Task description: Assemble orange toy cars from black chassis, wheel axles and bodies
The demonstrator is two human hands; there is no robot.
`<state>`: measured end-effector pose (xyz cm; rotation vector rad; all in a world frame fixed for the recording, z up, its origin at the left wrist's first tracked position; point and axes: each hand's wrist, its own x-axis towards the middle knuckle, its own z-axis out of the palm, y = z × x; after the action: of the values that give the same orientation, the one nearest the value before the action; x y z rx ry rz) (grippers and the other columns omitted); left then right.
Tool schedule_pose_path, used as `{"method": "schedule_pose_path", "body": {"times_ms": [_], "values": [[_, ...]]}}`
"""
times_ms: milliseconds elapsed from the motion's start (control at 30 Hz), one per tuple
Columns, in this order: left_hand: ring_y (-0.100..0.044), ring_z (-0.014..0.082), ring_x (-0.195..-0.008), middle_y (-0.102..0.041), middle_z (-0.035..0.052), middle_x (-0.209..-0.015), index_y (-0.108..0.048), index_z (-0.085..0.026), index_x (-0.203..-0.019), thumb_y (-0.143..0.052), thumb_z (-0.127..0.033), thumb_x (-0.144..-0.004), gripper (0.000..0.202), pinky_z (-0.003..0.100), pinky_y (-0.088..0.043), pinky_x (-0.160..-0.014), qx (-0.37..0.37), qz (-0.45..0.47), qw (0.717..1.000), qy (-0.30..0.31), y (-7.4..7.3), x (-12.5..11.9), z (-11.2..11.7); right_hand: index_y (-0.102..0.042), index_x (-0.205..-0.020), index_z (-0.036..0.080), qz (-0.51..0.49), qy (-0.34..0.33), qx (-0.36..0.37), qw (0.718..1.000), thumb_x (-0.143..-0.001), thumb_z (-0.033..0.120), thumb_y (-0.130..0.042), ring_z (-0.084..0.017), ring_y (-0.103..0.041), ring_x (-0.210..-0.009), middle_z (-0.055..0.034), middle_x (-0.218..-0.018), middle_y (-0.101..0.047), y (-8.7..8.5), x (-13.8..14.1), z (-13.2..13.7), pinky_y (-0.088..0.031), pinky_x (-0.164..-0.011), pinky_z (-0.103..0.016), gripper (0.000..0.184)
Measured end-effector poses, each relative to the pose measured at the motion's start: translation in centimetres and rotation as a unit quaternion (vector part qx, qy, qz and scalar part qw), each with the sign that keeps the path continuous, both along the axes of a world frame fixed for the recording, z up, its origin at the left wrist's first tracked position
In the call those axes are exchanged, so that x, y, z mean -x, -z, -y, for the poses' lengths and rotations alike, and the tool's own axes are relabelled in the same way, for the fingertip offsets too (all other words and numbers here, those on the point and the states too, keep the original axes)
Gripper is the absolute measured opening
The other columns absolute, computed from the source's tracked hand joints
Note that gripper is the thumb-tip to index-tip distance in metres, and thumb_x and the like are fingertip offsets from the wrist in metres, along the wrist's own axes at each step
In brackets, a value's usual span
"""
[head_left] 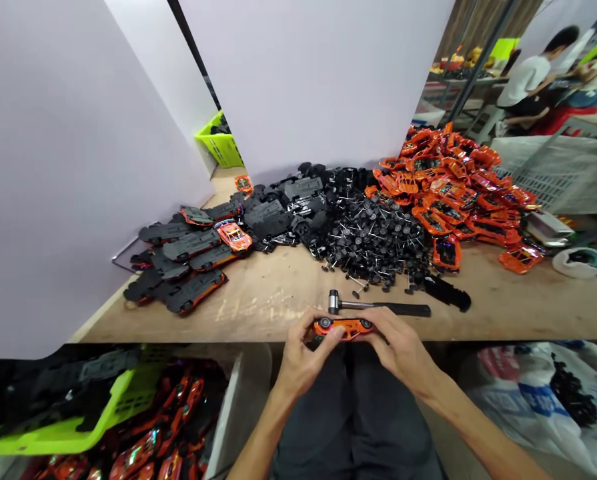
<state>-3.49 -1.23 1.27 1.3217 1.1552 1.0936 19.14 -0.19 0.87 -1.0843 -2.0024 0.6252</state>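
Note:
An orange toy car lies on its side or upside down between my hands, over the front edge of the table, two black wheels showing along its upper side. My left hand grips its left end with thumb and fingers. Its right end is held by my right hand. Just beyond the car rests a hammer with a metal head and black handle. Behind it spreads a heap of black wheels on metal axles. Orange car shells are piled to the right.
Assembled cars lie mostly underside up at the left, near black chassis parts. A green crate and a bin of orange cars sit below the table. White bags stand lower right. People sit in the background.

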Motion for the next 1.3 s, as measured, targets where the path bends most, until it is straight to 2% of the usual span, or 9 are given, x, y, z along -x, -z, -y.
{"method": "schedule_pose_path", "body": {"times_ms": [233, 433, 567, 700, 800, 900, 967, 1133, 1300], "values": [[-0.07, 0.0233, -0.1, -0.077, 0.007, -0.106, -0.073, -0.021, -0.107, -0.066, -0.037, -0.099, 0.02, 0.032, -0.051, -0.091, -0.029, -0.046, 0.998, -0.019, 2.1, -1.4, 0.4, -0.07, -0.109, 0.024, -0.072, 0.016, 0.111, 0.991, -0.095, 0.029, -0.073, -0.023, -0.071, -0.099, -0.0054, -0.106, -0.073, 1.6, 0.0, -0.5, -0.059, -0.09, -0.034, 0.015], [-0.071, 0.0232, -0.102, -0.076, 0.007, -0.11, -0.068, -0.022, -0.116, -0.056, -0.031, -0.103, 0.019, 0.034, -0.052, -0.093, -0.087, -0.14, 0.985, 0.047, 0.7, -0.3, -0.6, -0.068, -0.109, 0.024, -0.095, 0.017, 0.078, 0.992, -0.098, 0.02, -0.064, -0.024, -0.068, -0.103, -0.0068, -0.107, -0.071, 2.1, 0.5, -0.7, -0.056, -0.093, -0.037, 0.013], [-0.068, 0.0287, -0.109, -0.072, 0.0118, -0.12, -0.06, -0.021, -0.128, -0.058, -0.033, -0.101, 0.029, 0.045, -0.049, -0.101, -0.205, -0.304, 0.918, 0.149, -1.6, -0.5, -0.3, -0.067, -0.111, 0.025, -0.083, -0.004, 0.101, 0.991, -0.098, 0.015, -0.06, -0.021, -0.067, -0.1, -0.0044, -0.106, -0.071, 0.8, 1.1, 0.1, -0.055, -0.091, -0.034, 0.018], [-0.064, 0.038, -0.108, -0.069, 0.0177, -0.116, -0.058, -0.017, -0.119, -0.072, -0.03, -0.088, 0.037, 0.056, -0.046, -0.1, -0.216, -0.461, 0.854, 0.111, -1.8, -1.7, 1.6, -0.064, -0.111, 0.023, -0.083, 0.021, 0.147, 0.985, -0.099, 0.021, -0.061, -0.02, -0.068, -0.096, -0.004, -0.106, -0.072, -1.5, 2.3, 2.1, -0.055, -0.088, -0.032, 0.013], [-0.065, 0.031, -0.091, -0.067, 0.0094, -0.098, -0.058, -0.021, -0.109, -0.071, -0.02, -0.081, 0.032, 0.043, -0.048, -0.085, -0.096, -0.369, 0.923, 0.057, -0.9, -1.3, 3.1, -0.064, -0.116, 0.025, -0.06, -0.002, 0.174, 0.983, -0.104, 0.033, -0.059, -0.021, -0.069, -0.098, -0.004, -0.108, -0.072, -2.4, 1.4, 1.8, -0.056, -0.087, -0.032, 0.015], [-0.056, 0.0197, -0.073, -0.057, 0.0002, -0.08, -0.057, -0.022, -0.1, -0.075, -0.026, -0.076, 0.03, 0.03, -0.042, -0.069, 0.129, -0.065, 0.989, 0.041, -0.3, -0.4, 3.8, -0.065, -0.12, 0.024, 0.043, 0.05, 0.061, 0.996, -0.104, 0.039, -0.059, -0.027, -0.063, -0.113, -0.0097, -0.12, -0.068, -1.4, -1.1, -0.8, -0.053, -0.098, -0.042, 0.022], [-0.046, 0.0127, -0.064, -0.048, -0.0029, -0.074, -0.058, -0.018, -0.096, -0.072, -0.025, -0.074, 0.027, 0.025, -0.036, -0.063, 0.283, 0.194, 0.937, 0.073, 0.1, -0.3, 3.8, -0.066, -0.116, 0.021, 0.153, 0.08, -0.023, 0.985, -0.101, 0.037, -0.064, -0.032, -0.06, -0.116, -0.0137, -0.123, -0.066, -0.1, -2.3, -2.7, -0.05, -0.1, -0.05, 0.021], [-0.036, 0.0046, -0.056, -0.039, -0.0045, -0.074, -0.059, -0.008, -0.095, -0.069, -0.02, -0.066, 0.034, 0.018, -0.033, -0.056, 0.474, 0.57, 0.661, 0.112, 2.0, -1.4, 3.1, -0.063, -0.102, 0.018, 0.247, 0.011, -0.073, 0.966, -0.104, 0.029, -0.057, -0.031, -0.067, -0.1, -0.0136, -0.105, -0.072, 0.9, -2.4, -3.7, -0.054, -0.088, -0.046, 0.013], [-0.045, 0.0093, -0.057, -0.045, 0.0002, -0.076, -0.059, -0.006, -0.102, -0.061, -0.022, -0.071, 0.035, 0.024, -0.044, -0.06, 0.499, 0.605, 0.615, 0.081, 3.5, -1.1, 2.3, -0.057, -0.138, 0.024, 0.153, -0.046, 0.005, 0.987, -0.108, 0.026, -0.05, -0.024, -0.077, -0.096, -0.0085, -0.119, -0.077, -1.9, -2.4, -1.6, -0.061, -0.082, -0.035, 0.031]]}}
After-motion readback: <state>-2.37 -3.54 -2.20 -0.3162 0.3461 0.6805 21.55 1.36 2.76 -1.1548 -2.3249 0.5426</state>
